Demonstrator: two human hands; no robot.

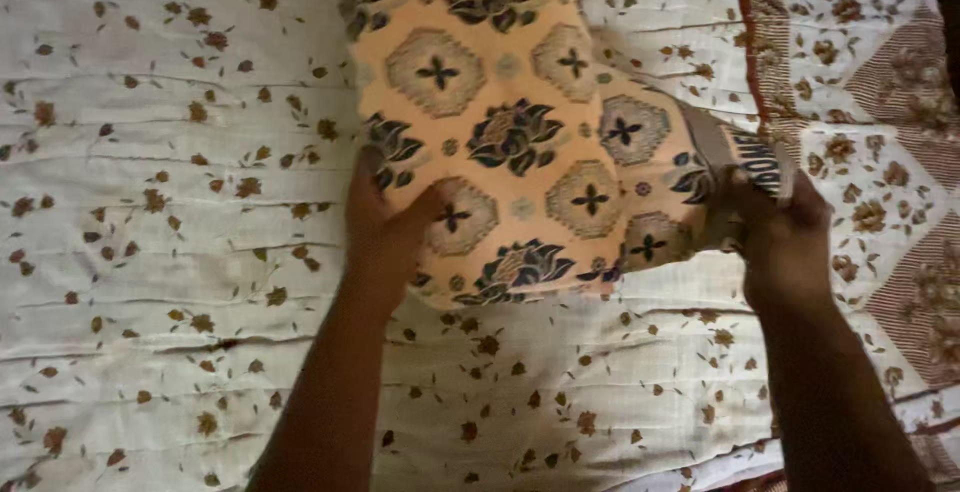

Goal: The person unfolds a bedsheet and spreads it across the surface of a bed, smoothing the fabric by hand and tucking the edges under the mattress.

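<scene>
Gripping the orange patterned pillow [520, 122] at both ends, our left hand [385, 232] clamps its lower edge while our right hand [780, 232] pinches its open cover end (dark lining showing); it hangs over the white floral bedspread [170, 252].

You have open bed [150, 252] to the left and near side; the pillow [520, 122] fills the far centre, and both forearms flank the near gap beneath it.
</scene>
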